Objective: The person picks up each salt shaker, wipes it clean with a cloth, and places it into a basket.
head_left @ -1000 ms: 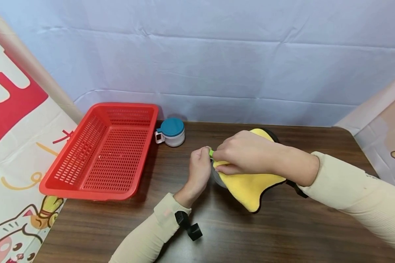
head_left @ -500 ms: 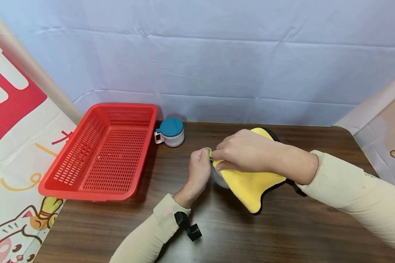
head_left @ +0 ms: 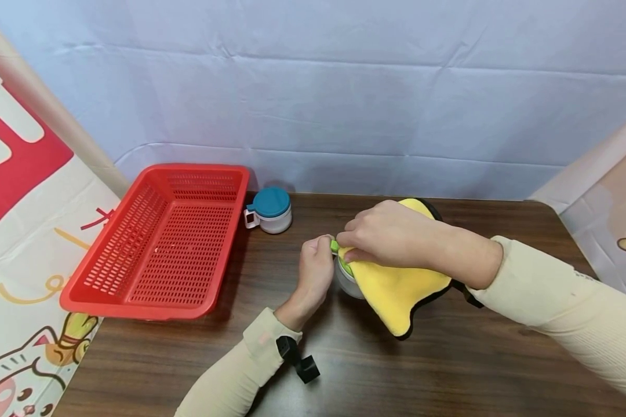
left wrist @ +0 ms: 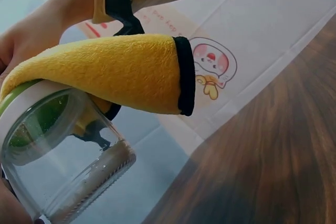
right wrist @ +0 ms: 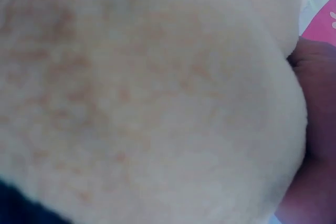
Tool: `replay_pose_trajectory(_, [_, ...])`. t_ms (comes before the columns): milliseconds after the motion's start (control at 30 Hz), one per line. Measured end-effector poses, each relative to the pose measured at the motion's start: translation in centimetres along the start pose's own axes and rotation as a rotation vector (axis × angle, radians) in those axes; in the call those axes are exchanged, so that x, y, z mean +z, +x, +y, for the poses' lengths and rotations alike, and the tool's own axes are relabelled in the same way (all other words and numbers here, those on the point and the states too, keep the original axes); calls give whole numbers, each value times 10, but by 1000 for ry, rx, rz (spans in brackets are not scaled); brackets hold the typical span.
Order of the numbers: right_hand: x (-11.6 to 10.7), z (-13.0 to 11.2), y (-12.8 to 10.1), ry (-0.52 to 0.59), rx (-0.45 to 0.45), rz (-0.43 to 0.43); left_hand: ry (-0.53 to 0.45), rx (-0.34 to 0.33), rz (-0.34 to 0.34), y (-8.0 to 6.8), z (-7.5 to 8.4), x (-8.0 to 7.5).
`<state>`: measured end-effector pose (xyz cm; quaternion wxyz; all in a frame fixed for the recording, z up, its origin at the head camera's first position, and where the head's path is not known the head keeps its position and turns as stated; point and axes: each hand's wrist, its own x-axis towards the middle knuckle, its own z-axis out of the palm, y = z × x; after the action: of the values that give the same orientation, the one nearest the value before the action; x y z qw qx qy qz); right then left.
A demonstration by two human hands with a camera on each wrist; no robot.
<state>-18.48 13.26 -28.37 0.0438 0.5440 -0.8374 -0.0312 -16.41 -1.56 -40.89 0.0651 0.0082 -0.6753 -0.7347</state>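
No writing reads on the clear jar; my left hand grips it mid-worktop, and my right hand's grip presses the yellow cloth on its lid. Red basket at nine o'clock, wrinkled blue backdrop behind.

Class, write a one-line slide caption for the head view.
Left hand holds a jar while the right hand presses a yellow cloth on its lid, beside a red basket.
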Motion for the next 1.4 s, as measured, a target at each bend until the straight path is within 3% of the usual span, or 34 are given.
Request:
replay_pose_trajectory(300, [7,7,-3,-86,1,123,-35,-28,45,0,2,0])
replay_pose_trajectory(600, [16,13,-6,-213,-86,270,-31,-56,66,0,3,-1])
replay_pose_trajectory(933, [14,18,-8,-365,-127,231,-10,-67,73,0,5,-1])
replay_pose_trajectory(1400, [20,31,-13,-397,-137,293,-2,-78,82,0,5,-1])
